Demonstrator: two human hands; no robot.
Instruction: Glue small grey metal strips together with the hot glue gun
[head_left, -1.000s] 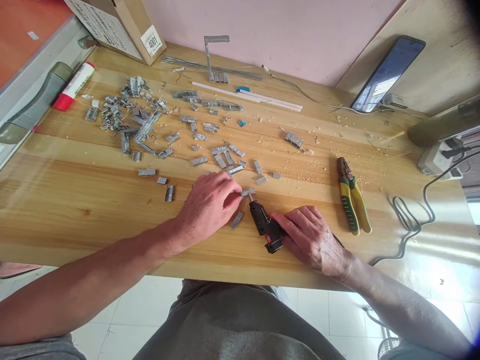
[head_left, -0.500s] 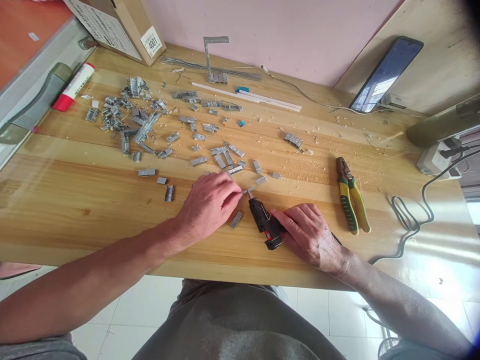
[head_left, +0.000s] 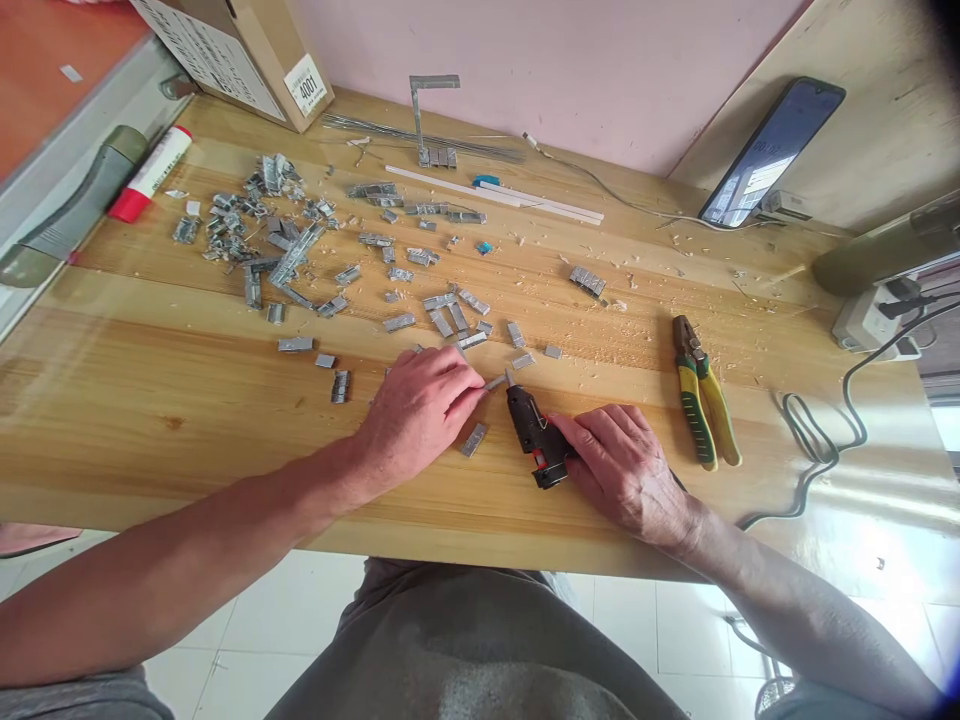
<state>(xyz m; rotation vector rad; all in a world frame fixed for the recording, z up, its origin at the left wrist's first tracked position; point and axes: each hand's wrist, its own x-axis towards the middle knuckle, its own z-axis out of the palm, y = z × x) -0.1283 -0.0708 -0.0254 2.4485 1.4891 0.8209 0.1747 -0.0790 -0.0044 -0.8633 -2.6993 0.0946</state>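
Observation:
My left hand pinches a small grey strip just above the table, its end sticking out past the fingertips. A black hot glue gun lies in the closed grip of my right hand, its nozzle pointing away from me. The nozzle tip is close to the strip's free end; whether they touch, I cannot tell. A grey block rests below my left fingers. Beyond my left hand lie several grey pieces, some joined at angles.
Pliers with green-yellow handles lie right of my right hand. A heap of grey pieces covers the left. White strips, thin wires and an angled grey stand sit at the back. A phone leans on the wall; a cable runs right.
The glue gun's nozzle has shifted slightly to the right and away from me, along the strip's end. My left hand has barely moved and keeps its pinch.

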